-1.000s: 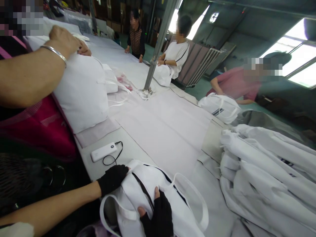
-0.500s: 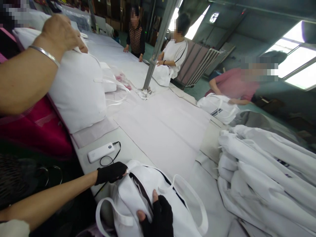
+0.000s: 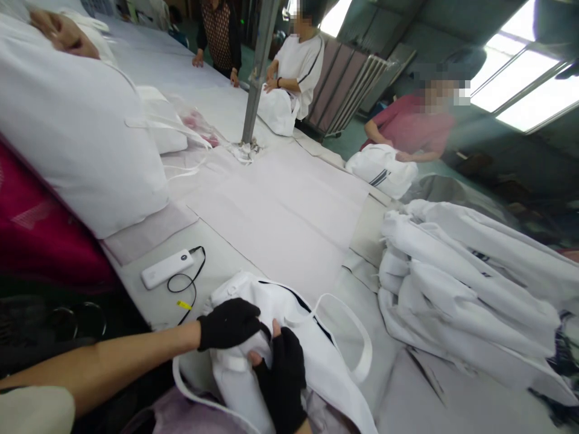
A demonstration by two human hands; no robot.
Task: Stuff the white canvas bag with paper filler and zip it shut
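Observation:
A white bag (image 3: 325, 355) with looped handles and a dark-edged opening lies at the bottom centre of the head view. My left hand (image 3: 230, 323), in a black fingerless glove, is closed at the bag's opening, its fingertips hidden against the fabric. Beside it on the right, my right hand (image 3: 283, 374), gloved the same way, grips the bag's edge between thumb and fingers. A white power bank (image 3: 166, 269) with a black cable rests on the table just beyond my left hand.
White bags are piled (image 3: 465, 301) on the right. A large white bag (image 3: 81, 138) stands at the left, with another person's hand (image 3: 63, 31) on it. A metal post (image 3: 260, 75) rises from the table (image 3: 289, 211). Several people stand along the far side, two handling white bags.
My left hand has moved right along the bag's opening, closer to my right hand. The view has shifted, and the neighbour's forearm at upper left is mostly out of sight.

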